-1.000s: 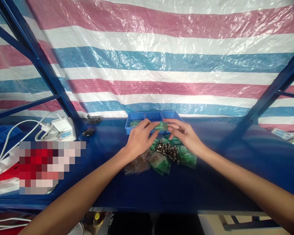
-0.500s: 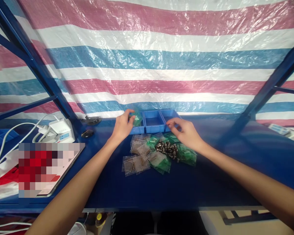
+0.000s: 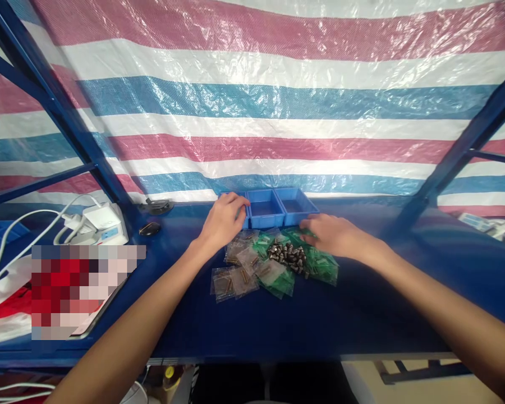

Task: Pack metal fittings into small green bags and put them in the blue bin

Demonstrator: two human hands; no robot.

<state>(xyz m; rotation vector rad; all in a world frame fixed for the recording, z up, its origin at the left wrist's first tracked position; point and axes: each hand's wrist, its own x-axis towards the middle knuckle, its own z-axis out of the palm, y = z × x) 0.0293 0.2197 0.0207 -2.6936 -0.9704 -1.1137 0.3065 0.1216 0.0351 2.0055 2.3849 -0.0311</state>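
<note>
1. A red, white and blue striped tarpaulin point(image 3: 278, 101) hung behind the blue table point(image 3: 252, 331), where a heap of bolt-like metal fasteners point(image 3: 288, 257) marked the centre of the dial.
2. Green packets point(image 3: 326, 268) lay at 3 o'clock, with more at 12 and between 6 and 7; clear packets point(image 3: 243, 279) holding slim brownish pieces lay from 8 to 10. All crowded close about the fasteners.
3. The left bin point(image 3: 246, 223), middle bin point(image 3: 267, 221) and right bin point(image 3: 298, 217) stood side by side from between 10 and 11 round to 12. A black mouse point(image 3: 150, 229) sat farther off, just past 9.
4. The left hand point(image 3: 224, 221), at 10 o'clock, had changed most: half a second earlier it pinched a green packet over the left bin. Now its curled fingers covered much of that bin and no packet showed; whether they gripped anything could not be told.
5. The right hand point(image 3: 336, 235), at 2 o'clock, had moved off the right bin's near corner and down to the green packets, fingers bunched. Its fingertips were partly hidden, so a pinch could not be confirmed.
6. The change suggested one packet had been laid in the left bin, while most remained around the fasteners.
</note>
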